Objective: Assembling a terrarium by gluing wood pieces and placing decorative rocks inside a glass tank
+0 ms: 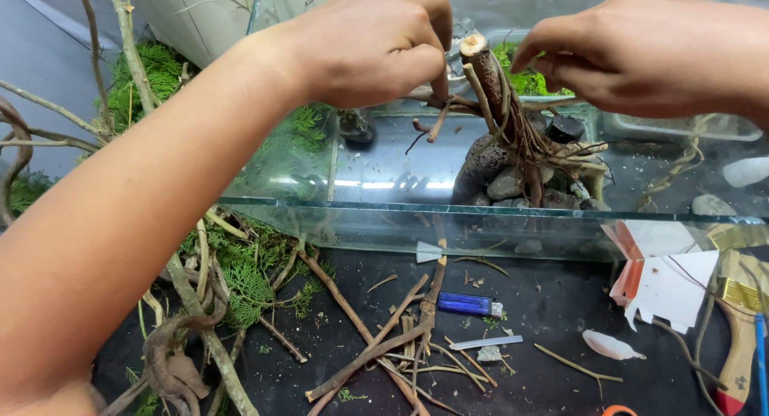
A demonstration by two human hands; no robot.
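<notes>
Head view shows me loose twigs (400, 344) and a blue lighter (469, 304) lying nearest, at 6 o'clock on the dark mat, close enough to grab. Next comes the glass tank (481, 210). Inside it, the branchy wood piece (501, 103) stands on dark stones (493, 179), which seem to prop it upright. My left hand (376, 43), at 12 o'clock, curls down and pinches a small twig against it. My right hand (641, 51), at 1 o'clock, presses bent fingers together near the top.

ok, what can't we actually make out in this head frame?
- Left hand fingers: tips curl behind the driftwood piece, so the grip is hidden.
- Right hand: wrist cut off by the right edge.
- Brush: cut off by the right edge.
- Rocks: bases blurred through the glass tank.
</notes>
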